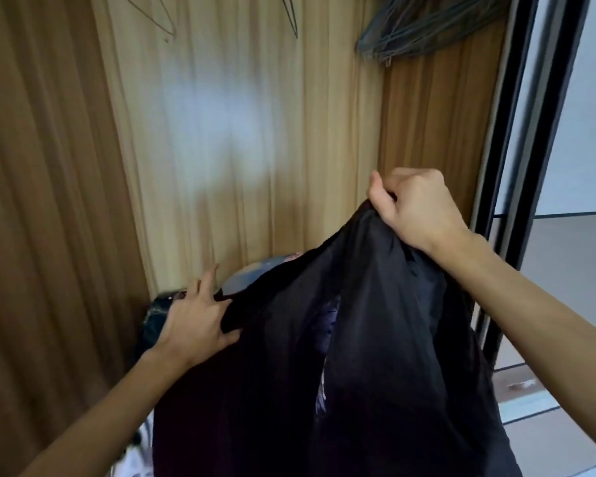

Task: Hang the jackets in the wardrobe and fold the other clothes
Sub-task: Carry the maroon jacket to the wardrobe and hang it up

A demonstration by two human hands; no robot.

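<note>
Nearest to us, the dark jacket (375,339) fills the lower frame, held up in front of the open wardrobe (255,132). Its hem is cut off by the bottom edge, and the cloth is too dark for us to tell collar from sleeve. A purplish patch shows in a central fold.

The right hand (413,204) holds the jacket's highest point, its fingers (382,197) curled tight and pinching a bunch of fabric. The left hand (197,318) lies lower against the jacket's left edge, fingers spread. We cannot tell whether its thumb grips the cloth.

Just behind the left hand, a heap of other clothes (248,273) lies on the wardrobe floor, mostly hidden by the jacket and blurred.

Farther up, two thin wire hangers (289,15) and a bundle of grey hangers (427,25) are cut off by the top edge. At the right we note a dark door frame (530,132).
</note>
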